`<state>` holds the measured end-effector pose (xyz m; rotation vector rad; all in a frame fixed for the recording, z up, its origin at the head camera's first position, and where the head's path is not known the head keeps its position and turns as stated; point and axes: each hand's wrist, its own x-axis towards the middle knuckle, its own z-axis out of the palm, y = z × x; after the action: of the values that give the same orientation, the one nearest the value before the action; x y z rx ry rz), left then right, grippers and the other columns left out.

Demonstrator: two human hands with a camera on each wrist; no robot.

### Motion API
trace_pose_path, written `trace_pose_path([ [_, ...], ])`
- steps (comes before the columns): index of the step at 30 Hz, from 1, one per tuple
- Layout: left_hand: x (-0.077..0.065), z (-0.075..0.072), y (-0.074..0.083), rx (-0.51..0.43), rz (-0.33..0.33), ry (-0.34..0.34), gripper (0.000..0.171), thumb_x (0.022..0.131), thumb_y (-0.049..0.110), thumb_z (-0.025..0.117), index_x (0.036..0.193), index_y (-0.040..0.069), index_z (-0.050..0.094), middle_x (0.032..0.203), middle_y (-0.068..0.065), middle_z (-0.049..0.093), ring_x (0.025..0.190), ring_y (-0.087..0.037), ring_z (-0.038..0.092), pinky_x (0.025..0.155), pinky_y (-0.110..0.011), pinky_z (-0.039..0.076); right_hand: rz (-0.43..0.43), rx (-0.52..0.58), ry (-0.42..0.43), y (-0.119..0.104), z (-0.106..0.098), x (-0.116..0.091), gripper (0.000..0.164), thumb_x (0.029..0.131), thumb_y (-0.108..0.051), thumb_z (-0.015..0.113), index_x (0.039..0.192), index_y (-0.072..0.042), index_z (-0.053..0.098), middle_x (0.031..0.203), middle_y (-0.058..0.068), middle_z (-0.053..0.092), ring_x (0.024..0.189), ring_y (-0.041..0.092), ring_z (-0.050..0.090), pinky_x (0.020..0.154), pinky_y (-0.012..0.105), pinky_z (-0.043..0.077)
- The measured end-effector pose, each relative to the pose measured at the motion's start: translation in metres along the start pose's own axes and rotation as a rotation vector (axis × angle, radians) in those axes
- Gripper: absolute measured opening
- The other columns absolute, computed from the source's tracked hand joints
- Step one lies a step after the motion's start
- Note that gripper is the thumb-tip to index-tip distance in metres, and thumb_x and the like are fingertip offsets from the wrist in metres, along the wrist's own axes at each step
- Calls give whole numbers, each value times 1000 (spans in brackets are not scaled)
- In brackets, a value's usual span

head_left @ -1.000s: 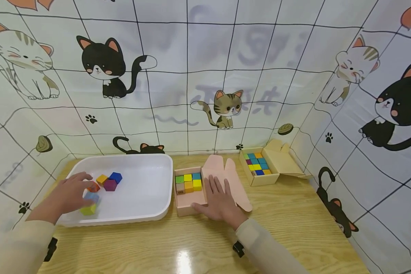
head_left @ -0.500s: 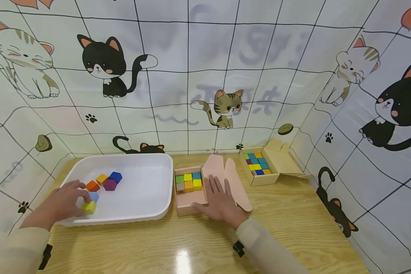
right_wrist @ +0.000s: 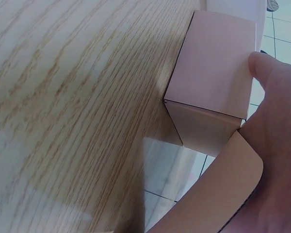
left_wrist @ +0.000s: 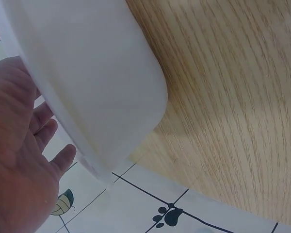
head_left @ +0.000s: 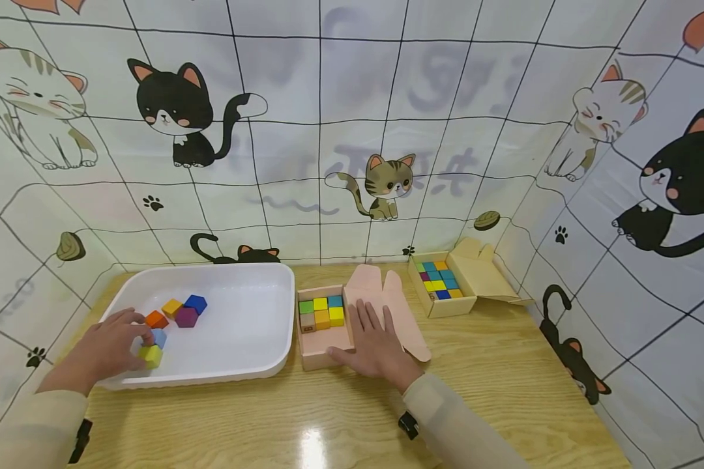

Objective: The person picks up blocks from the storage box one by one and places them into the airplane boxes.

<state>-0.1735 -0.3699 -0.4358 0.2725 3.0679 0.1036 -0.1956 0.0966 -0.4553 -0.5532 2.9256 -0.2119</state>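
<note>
My left hand (head_left: 105,342) reaches into the left end of the white tray (head_left: 240,372). Its thumb and index finger are bent beside a yellow-green block (head_left: 151,356) and a light blue block (head_left: 159,338); whether they pinch either cannot be told. In the left wrist view the tray wall hides the blocks and fingertips. Orange-red (head_left: 156,320), orange-yellow (head_left: 172,307), purple (head_left: 186,317) and blue (head_left: 196,304) blocks lie beyond. My right hand (head_left: 375,345) rests spread on the lid of the pink box (head_left: 328,359), thumb at its rim. Several colored blocks fill the box's back part.
A cream box (head_left: 453,309) with several colored blocks stands at the back right, its lid folded out to the right. Behind everything hangs a cat-patterned curtain (head_left: 293,150). The wooden tabletop (head_left: 352,423) extends in front of the tray and boxes.
My left hand has shifted slightly left and down, away from the orange-red block, to beside the light blue and yellow-green blocks. It has since held still. The right hand has stayed put.
</note>
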Motion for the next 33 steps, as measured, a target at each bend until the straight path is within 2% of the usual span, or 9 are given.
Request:
trace_pose_path([
  [11,-5,6,1,-6,-17,-2,27,53,30,85,73,25,68,115,-22,55,119,-48,28,90,-75,22,-4,-19,2,-2,-2,0,99,78,-80,23,148,-11,6,155,10,5,144,27,6,114,55,-3],
  [14,-5,3,1,-6,2,12,27,53,31,85,72,26,67,113,-21,56,119,-47,29,89,-75,25,-5,-23,1,-3,-2,0,99,78,-80,22,148,-12,6,155,10,5,144,27,6,114,55,-3],
  [18,-1,-9,7,-15,51,41,24,55,32,83,71,25,66,111,-19,57,119,-47,31,89,-74,28,3,-24,-3,-3,-3,-1,100,78,-80,22,148,-12,5,155,9,4,144,27,5,114,54,-4],
  [24,15,-33,30,-36,115,68,23,58,33,82,75,25,69,115,-16,57,125,-45,29,94,-72,25,7,-17,8,-3,-2,-1,100,78,-80,24,148,-11,6,155,9,5,144,27,5,114,55,-5],
  [27,23,-46,48,-55,132,69,23,60,33,81,77,24,69,119,-16,55,128,-44,26,96,-71,22,5,-11,13,-3,-1,-1,99,78,-79,25,148,-11,7,155,10,5,144,28,6,114,55,-4],
  [33,38,-65,87,-38,208,123,22,62,34,80,75,23,67,119,-12,55,131,-40,28,99,-65,27,6,-14,11,-3,-1,-1,99,78,-79,26,148,-11,7,155,10,6,144,28,7,113,56,-3],
])
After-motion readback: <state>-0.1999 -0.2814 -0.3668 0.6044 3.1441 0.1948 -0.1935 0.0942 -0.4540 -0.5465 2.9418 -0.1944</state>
